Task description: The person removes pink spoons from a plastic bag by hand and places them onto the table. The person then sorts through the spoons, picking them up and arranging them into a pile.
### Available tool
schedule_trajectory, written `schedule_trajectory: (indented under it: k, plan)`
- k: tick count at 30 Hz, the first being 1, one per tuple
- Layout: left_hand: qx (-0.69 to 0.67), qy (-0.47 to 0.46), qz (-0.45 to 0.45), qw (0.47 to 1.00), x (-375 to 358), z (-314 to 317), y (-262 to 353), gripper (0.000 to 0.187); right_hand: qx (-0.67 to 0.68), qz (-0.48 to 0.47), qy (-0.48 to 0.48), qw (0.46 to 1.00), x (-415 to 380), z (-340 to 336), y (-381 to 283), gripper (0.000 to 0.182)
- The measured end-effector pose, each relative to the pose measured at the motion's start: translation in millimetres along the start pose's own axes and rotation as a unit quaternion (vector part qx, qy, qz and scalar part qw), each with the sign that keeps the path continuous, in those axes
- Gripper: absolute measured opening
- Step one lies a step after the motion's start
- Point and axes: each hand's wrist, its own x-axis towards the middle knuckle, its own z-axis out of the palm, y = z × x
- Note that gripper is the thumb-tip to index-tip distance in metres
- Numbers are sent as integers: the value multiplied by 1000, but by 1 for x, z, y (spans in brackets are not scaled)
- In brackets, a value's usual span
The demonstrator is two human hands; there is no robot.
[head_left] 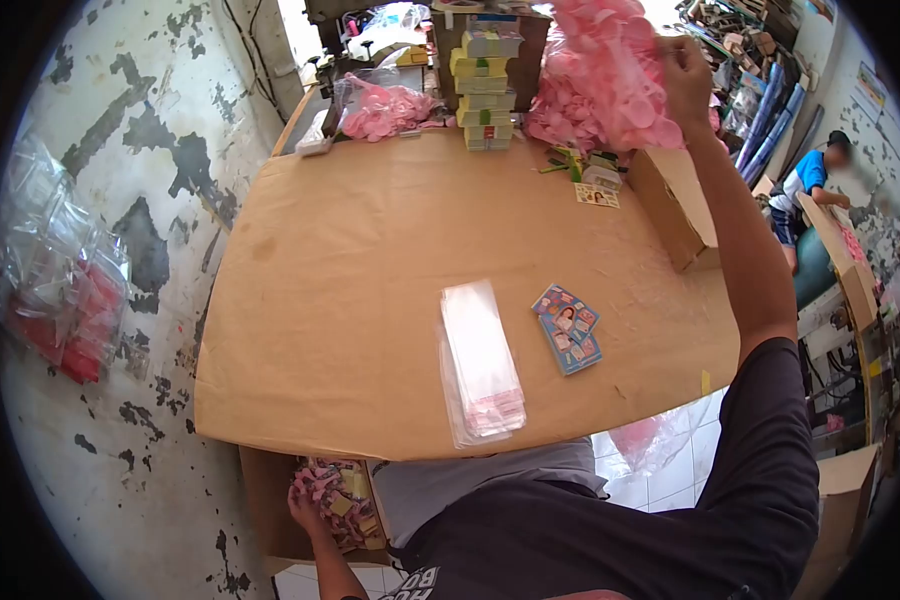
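My right hand [686, 78] reaches to the far right of the table, its fingers curled against a tall heap of thin, rounded pink pieces [605, 85]. What it pinches is hidden. Below the near left edge, my left hand [308, 508] is in a cardboard box [267, 500] of small pink-and-dark packets [342, 505]. Its fingers bend around something there that I cannot make out. In front of me lie a stack of clear plastic sleeves [482, 355] and a small pile of blue printed cards [568, 330], both apart from my hands.
Banded paper stacks [486, 90] tower at the back, beside a bag of pink pieces [385, 108]. An open cardboard box [675, 205] stands under my right forearm, near a yellow card [597, 195]. Plastic bags [60, 260] hang on the left wall. Another person [805, 195] works at right.
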Motion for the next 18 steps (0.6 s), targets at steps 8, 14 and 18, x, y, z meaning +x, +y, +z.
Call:
schedule_trajectory:
  k: [8,14,18]
  plan:
    - [-29,11,45,999,20,-16,14,52,122,60,-134,982,-62,19,-42,20]
    - [-49,221,265,937,29,-26,93,39,224,73,-210,949,-85,33,-71,17]
    - [-11,275,404,872,-9,14,225,40,302,54,-280,910,-103,73,-104,18]
